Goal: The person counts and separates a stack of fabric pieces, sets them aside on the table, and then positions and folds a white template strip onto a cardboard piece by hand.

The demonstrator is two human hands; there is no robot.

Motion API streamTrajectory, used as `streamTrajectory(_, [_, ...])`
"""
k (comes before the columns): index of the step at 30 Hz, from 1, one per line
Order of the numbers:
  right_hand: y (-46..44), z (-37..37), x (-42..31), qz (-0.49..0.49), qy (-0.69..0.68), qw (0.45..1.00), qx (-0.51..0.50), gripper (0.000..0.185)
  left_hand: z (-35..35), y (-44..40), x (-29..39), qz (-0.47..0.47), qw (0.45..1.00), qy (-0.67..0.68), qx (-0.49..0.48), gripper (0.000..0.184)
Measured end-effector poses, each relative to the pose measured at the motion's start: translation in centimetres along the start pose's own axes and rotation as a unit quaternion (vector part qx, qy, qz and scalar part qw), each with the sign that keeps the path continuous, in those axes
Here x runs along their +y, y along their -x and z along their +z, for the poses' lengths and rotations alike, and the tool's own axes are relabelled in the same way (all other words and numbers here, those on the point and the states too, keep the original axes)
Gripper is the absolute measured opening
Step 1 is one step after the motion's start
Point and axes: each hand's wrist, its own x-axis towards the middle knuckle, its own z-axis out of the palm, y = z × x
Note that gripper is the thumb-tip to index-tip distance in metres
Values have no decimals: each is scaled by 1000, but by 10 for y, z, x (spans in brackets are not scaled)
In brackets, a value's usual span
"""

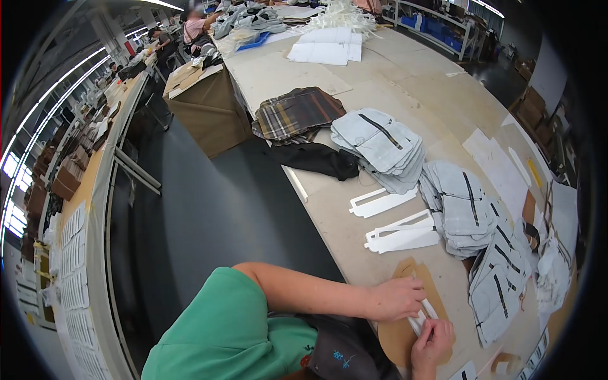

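Observation:
A narrow white strip lies over a tan, card-like pattern piece at the table's near edge. My left hand reaches across from the green sleeve, its fingers closed on the strip's upper part. Lower down, my right hand is closed in a pinch at the strip's other end. Fingers hide parts of the strip. Just beyond the hands are white slotted templates, with another white slotted template farther up. Stacks of pale grey fabric panels with dark zip-like strips stand to the right.
Farther up the table are plaid fabric pieces, a black cloth, another grey panel stack and white sheets. A brown-covered stand adjoins the aisle. People work in the background at upper left.

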Motion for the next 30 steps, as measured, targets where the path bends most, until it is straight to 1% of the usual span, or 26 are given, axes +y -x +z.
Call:
streamTrajectory(5, [3,4,7,15,2,1000,4,11,-1,0,0,-4,1000,9,-7,17])
streamTrajectory(11, [4,2,7,39,-30,999,2,14,-1,0,1,-1,1000,-3,-10,16])
streamTrajectory(13, [3,0,6,51,-57,997,-4,13,-2,0,1,-1,1000,-3,-10,16])
streamTrajectory(17, [7,-5,8,61,-64,996,-15,7,1,1,1,0,1000,0,-2,16])
streamTrajectory(19, [3,-10,1,9,-54,998,-20,5,0,1,1,0,1000,-1,-6,16])
streamTrajectory(22, [1,-14,-1,19,-55,998,-32,7,-2,1,1,0,1000,-1,-12,16])
streamTrajectory(24, [1,-12,-1,22,-62,997,-29,7,-2,1,0,-1,1000,2,-14,16])
streamTrajectory(26, [1,-12,0,27,-68,997,-27,7,-1,2,0,6,1000,9,5,16])
streamTrajectory(28, [0,-11,-1,51,-83,995,-24,6,-2,1,0,6,1000,9,2,17])
streamTrajectory(30, [0,-10,-1,53,-81,995,-22,6,-3,1,0,5,1000,9,-2,17])
